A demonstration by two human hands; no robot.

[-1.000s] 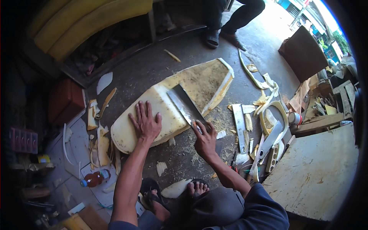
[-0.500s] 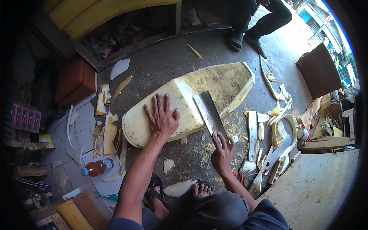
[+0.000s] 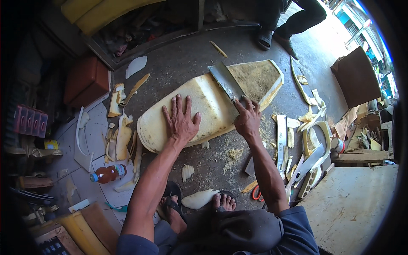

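A long cream foam seat pad (image 3: 187,100) lies on the dark floor in front of me. Its far right part is brown and rough, dusted with crumbs. My left hand (image 3: 180,121) rests flat on the pale near part, fingers spread. My right hand (image 3: 247,119) is closed round the near end of a wide, flat metal blade (image 3: 225,80). The blade lies slantwise across the pad, where the pale part meets the brown one. Its far end reaches the pad's far edge. My right fingers hide the end they grip.
Foam offcuts (image 3: 123,138) lie left, beside a bottle of reddish liquid (image 3: 108,174). At right are a metal strip (image 3: 281,142), a handsaw (image 3: 308,163), red-handled scissors (image 3: 256,193) and a wooden board (image 3: 348,204). A person's sandalled foot (image 3: 264,39) is at the back.
My right hand has pushed the blade away from me, from the pad's near side across its top. The left hand stays flat on the foam. The view has shifted slightly.
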